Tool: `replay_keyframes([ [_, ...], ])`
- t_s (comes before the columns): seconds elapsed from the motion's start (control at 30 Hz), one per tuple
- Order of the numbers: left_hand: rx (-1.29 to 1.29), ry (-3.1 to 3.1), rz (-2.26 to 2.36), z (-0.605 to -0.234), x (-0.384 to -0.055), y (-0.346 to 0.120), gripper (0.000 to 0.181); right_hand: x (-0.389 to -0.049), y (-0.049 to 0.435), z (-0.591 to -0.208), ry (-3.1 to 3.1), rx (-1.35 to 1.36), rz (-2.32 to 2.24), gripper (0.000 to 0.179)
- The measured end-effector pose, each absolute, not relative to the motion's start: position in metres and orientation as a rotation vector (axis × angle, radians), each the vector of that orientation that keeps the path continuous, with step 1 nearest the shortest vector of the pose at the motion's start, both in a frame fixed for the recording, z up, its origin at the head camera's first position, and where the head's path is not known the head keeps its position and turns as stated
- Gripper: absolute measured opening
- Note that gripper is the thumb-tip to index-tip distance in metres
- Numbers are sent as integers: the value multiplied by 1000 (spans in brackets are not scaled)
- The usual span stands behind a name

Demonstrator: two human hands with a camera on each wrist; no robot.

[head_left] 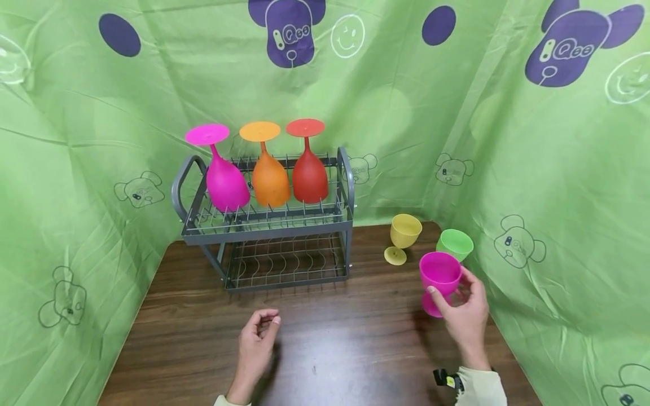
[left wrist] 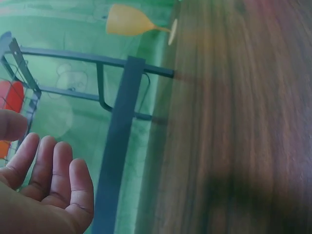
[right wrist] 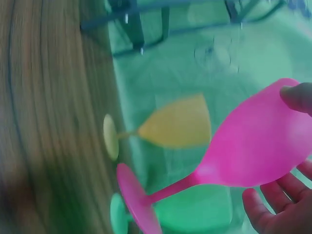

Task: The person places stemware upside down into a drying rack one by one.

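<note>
My right hand (head_left: 468,316) holds a magenta wine glass (head_left: 439,272) by its bowl, thumb on the near side and fingers round the far side. In the right wrist view the glass (right wrist: 253,141) leans, its foot close to the table. Just behind it stands a green wine glass (head_left: 455,242), partly hidden. A yellow wine glass (head_left: 405,230) stands upright to the left of these. My left hand (head_left: 256,347) is over the table in front of the rack, fingers loosely curled, holding nothing; the left wrist view shows its bare fingers (left wrist: 58,170).
A grey two-tier dish rack (head_left: 269,231) stands at the back left. Upside down on its top tier are a magenta glass (head_left: 225,183), an orange glass (head_left: 271,180) and a red glass (head_left: 310,177). Green patterned cloth (head_left: 396,113) surrounds the wooden table (head_left: 325,332).
</note>
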State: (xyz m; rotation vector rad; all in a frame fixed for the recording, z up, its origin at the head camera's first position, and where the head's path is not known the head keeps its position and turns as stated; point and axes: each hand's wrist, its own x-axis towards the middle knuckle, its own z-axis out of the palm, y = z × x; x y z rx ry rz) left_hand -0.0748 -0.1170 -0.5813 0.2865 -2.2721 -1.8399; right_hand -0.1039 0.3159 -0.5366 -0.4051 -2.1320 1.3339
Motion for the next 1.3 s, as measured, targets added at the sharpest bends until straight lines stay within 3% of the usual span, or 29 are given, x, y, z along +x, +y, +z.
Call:
replay_keyframes([
  [0.33,120,-2235,-1931,-562,-62,-102,15,-89,239,-491,-2128,36,1298,82],
  [0.7,-8,-2206,-1922,-549,-55,-92,28,-97,197,-506,-2251,347,1251,94],
  [1.3,-199,-2203,-1935,-514,-60,-76,61,-104,159,-493,-2164,898,807,87],
])
